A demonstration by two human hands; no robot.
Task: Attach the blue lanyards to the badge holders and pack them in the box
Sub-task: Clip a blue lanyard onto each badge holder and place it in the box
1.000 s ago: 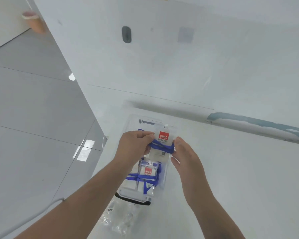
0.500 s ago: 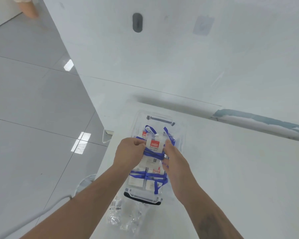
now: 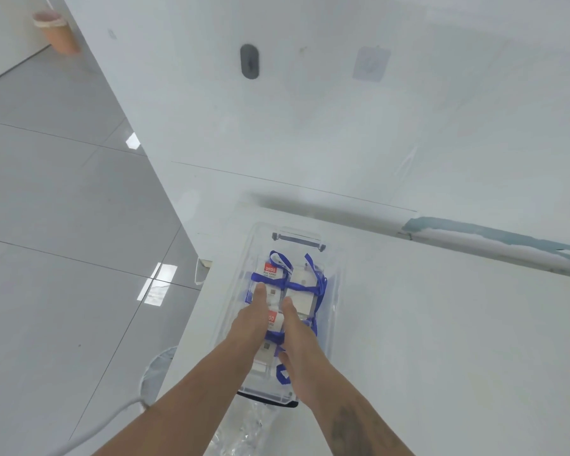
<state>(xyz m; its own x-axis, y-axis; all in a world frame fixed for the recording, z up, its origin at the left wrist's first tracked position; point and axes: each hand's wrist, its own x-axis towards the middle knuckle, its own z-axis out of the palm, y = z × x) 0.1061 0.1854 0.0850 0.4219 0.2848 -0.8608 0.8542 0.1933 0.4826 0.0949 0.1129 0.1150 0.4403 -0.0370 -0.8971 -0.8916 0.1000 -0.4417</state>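
Pressing wrapped clear plastic badge holders (image 3: 274,284) and blue ribbon lanyards (image 3: 305,286) into the clear plastic box (image 3: 338,292) near the white surface's (image 3: 441,340) left edge; left hand (image 3: 249,320), right hand (image 3: 295,330), fingers extended flat. Packing step; next, I judge, withdrawing.

Both hands (image 3: 270,327) on boxed badge holders (image 3: 285,291)

Clear box (image 3: 338,291): stands at the table's (image 3: 441,340) left edge, near the far left corner; open top, interior filled with badge holders (image 3: 301,299) wrapped in blue lanyards (image 3: 295,286).
Both hands reach in from the near end.
Crumpled clear plastic (image 3: 244,429): near edge, just before the box.
Table right of the box: bare, open to passage.
Wall (image 3: 310,110): closes the far edge.
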